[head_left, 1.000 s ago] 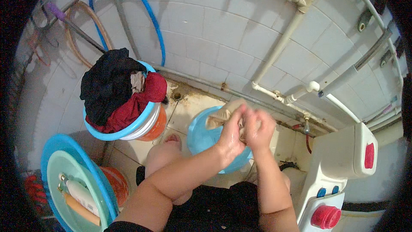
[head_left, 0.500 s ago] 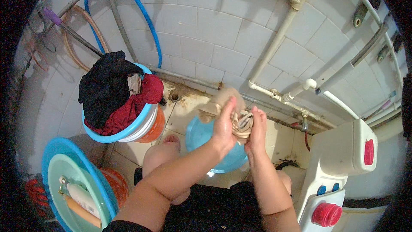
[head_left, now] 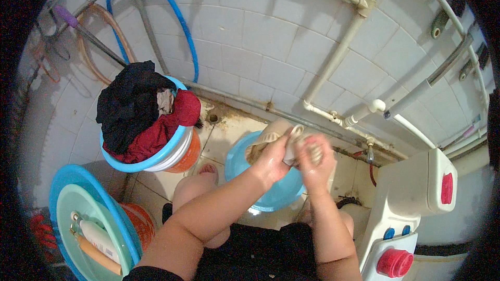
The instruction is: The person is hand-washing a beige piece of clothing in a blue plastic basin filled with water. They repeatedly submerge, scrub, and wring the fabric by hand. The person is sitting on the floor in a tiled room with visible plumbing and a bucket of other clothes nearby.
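Above a light blue basin on the floor, my two hands are gripping a wet beige cloth garment. My left hand is closed around a bunched part of it, and loose folds hang out past its far side over the basin. Close beside it, my right hand is clenched on another wad of the same cloth, its fingers a little blurred by motion. The cloth's exact kind cannot be made out in this bunched state.
Left stands a bucket with a blue rim, heaped with black clothes and red cloth. Nearer is a green basin with a bottle and brush. White plastic containers stand right; pipes line the tiled wall.
The right hand has turned and closed into a fist on the cloth, where both palms faced each other around it before. The cloth's hanging folds have shifted lower.
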Motion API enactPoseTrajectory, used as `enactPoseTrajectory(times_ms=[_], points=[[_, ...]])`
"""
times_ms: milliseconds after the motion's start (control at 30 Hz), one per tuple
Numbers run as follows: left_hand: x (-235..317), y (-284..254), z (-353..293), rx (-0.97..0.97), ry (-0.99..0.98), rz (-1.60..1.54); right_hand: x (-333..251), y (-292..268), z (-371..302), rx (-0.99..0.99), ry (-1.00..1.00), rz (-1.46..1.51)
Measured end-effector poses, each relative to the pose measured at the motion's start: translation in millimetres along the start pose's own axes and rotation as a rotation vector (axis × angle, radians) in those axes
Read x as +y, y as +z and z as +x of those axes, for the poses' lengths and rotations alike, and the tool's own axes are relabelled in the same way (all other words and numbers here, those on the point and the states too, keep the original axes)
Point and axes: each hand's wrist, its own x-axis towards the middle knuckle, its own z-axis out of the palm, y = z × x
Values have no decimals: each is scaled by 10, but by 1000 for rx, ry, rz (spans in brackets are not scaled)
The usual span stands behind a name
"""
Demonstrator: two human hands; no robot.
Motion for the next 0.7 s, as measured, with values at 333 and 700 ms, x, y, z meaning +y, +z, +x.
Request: enactPoseTrajectory(times_ms=[333,700], points=[[121,82,-231,-128,-146,13,-266,194,-247,-265,-546,-571],[-95,-110,-84,-39,77,-103,59,222,-210,-33,52,-142]])
